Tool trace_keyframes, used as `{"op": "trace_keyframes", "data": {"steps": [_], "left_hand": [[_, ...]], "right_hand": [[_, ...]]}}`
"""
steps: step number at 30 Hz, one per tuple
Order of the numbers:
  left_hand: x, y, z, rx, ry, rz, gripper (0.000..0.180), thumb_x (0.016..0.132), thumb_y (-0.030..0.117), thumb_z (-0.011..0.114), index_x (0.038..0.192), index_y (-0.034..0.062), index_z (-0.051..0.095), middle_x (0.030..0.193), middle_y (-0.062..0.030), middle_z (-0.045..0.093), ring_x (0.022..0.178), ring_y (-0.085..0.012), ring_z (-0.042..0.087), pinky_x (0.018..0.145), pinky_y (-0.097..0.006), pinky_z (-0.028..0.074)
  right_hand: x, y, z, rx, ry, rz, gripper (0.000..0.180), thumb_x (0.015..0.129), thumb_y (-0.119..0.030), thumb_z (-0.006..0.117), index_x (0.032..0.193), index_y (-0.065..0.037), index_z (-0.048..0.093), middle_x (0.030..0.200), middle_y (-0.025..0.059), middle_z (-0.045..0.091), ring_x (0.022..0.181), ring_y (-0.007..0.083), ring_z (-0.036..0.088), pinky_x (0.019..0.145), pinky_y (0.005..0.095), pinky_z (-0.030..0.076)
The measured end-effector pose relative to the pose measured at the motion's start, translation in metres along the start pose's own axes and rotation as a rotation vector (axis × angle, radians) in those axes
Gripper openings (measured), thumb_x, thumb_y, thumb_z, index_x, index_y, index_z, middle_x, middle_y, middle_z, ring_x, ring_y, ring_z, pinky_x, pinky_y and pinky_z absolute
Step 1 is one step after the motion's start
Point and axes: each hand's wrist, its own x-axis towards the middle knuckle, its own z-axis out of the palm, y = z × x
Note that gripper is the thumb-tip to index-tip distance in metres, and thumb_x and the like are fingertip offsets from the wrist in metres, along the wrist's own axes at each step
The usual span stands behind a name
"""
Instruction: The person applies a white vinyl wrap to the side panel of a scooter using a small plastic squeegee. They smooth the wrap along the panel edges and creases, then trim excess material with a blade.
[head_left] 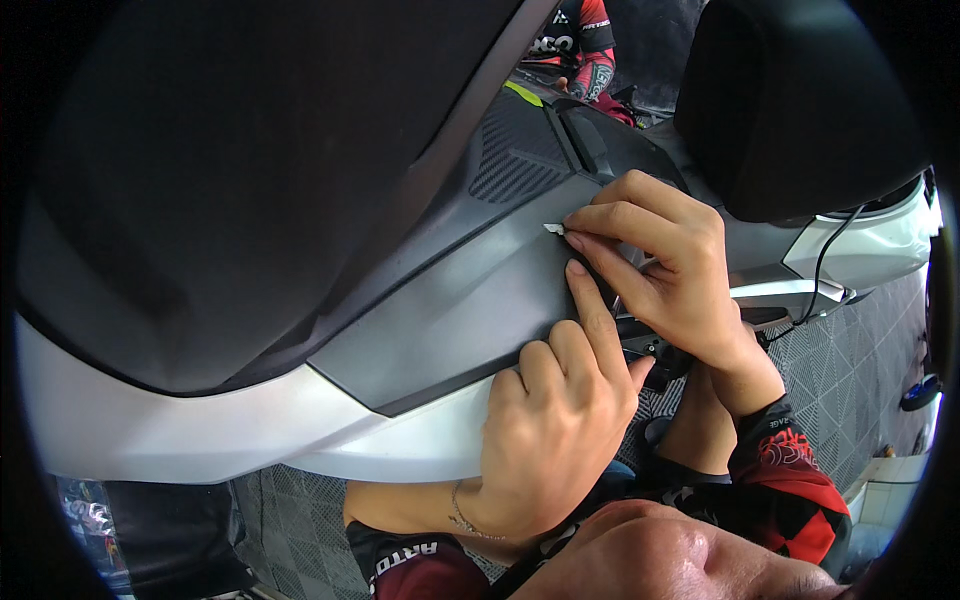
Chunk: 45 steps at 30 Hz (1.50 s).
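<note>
At centre right, the right hand (680, 260) pinches a small pale sliver (554, 229) between nearly closed fingers (612, 216) over the grey panel (450, 310), while the left hand (560, 410), index extended, others curled around nothing visible, lies just below, apparently for support.

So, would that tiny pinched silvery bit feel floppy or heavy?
Probably very light: the silvery bit looks tiny beside the right hand's fingers. It may be fairly stiff, since its end juts out without visibly drooping. It might be easy to drop, with so little of it to grip.
</note>
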Motion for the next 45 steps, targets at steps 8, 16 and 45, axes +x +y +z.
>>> {"op": "trace_keyframes", "data": {"steps": [8,16,45], "left_hand": [[0.001,-0.003,0.003,0.032,0.050,0.033,0.080,0.089,0.066,0.076,0.137,0.0014,0.075,0.077,0.0083,0.043,0.063,-0.0053,0.046,0.054,-0.026,0.035],[-0.002,-0.001,0.005,0.013,0.048,0.033,0.080,0.084,0.067,0.081,0.129,0.0019,0.076,0.076,0.0087,0.044,0.065,-0.0056,0.049,0.055,-0.026,0.036],[-0.003,-0.002,0.011,0.029,0.094,0.074,0.038,0.103,0.049,0.068,0.079,0.0204,0.060,0.074,0.0057,0.048,0.068,-0.0098,0.052,0.059,-0.029,0.038]], "right_hand": [[0.002,-0.005,0.001,-0.016,-0.007,-0.035,0.018,0.083,0.005,0.085,0.100,0.001,0.082,0.089,0.0089,0.071,0.073,0.0196,0.070,0.064,0.0310,0.054],[0.004,-0.012,0.001,-0.023,-0.009,-0.046,0.018,0.083,0.006,0.085,0.100,0.001,0.082,0.088,0.0087,0.070,0.073,0.0207,0.070,0.064,0.0316,0.053],[0.012,-0.027,0.003,-0.022,-0.059,-0.082,0.015,0.085,0.006,0.084,0.099,0.001,0.081,0.086,0.0088,0.069,0.074,0.0203,0.070,0.065,0.0318,0.054]]}}
